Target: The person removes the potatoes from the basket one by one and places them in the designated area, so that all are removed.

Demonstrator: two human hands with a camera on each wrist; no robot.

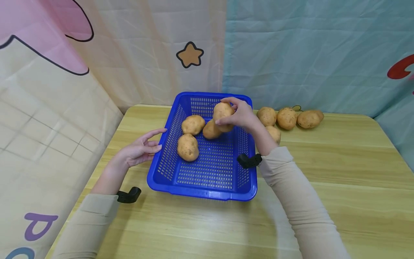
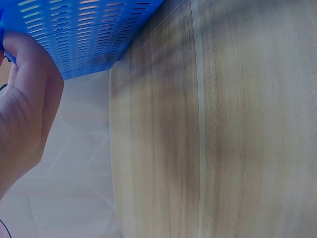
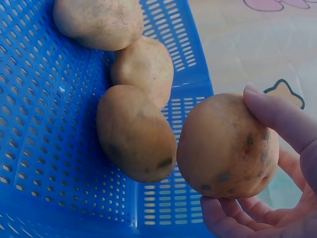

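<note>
A blue plastic basket (image 1: 202,194) with slotted walls stands on the table. My right hand (image 1: 240,115) grips a potato (image 1: 223,111) over the basket's far right part, thumb on one side and fingers on the other. In the right wrist view this held potato (image 3: 228,146) shows dark spots. Three potatoes lie in the basket: one at the near left (image 1: 188,147), one behind it (image 1: 193,125) and one partly covered by the held potato (image 1: 211,130). My left hand (image 1: 140,149) holds the basket's left rim, thumb and forefinger on it.
Right of the basket, several potatoes rest on the wooden table (image 1: 339,172), three along the back edge (image 1: 286,118) and one nearer (image 1: 273,133), partly behind my right forearm. A printed curtain (image 1: 291,54) hangs behind the table and along its left side.
</note>
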